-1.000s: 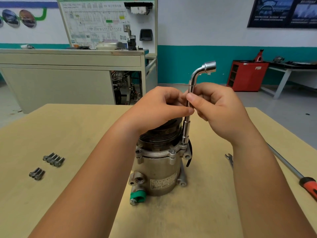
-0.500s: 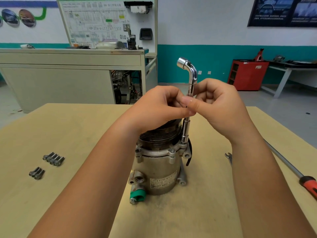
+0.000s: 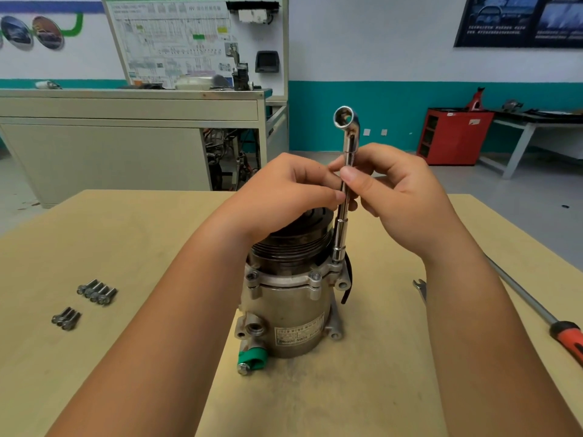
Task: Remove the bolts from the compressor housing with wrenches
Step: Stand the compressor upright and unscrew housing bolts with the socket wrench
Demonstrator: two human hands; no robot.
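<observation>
Compressor housing (image 3: 287, 310) stands upright mid-table (image 3: 126, 231), pulley end up, roughly centred between the left and right edges. The L-socket wrench (image 3: 340, 230) is vertical, with its lower socket seated on the flange ear at the housing's right; the bolt under it is hidden. Your left hand (image 3: 284, 190) and right hand (image 3: 400, 197) both pinch the shaft mid-length with fingertips. My read: the housing is a heavy cast body and should sit still unaided. The wrench is stiff chrome steel and slick, so a fingertip pinch only suits spinning an already loose bolt. If it binds, take the bent top end for leverage and steady the housing by the pulley. Expect the bolt to be small and easy to drop once it's free. Removed bolts (image 3: 97, 291) lie near the left edge. Spanner (image 3: 421, 287) and screwdriver (image 3: 536, 310) lie towards the right edge.
</observation>
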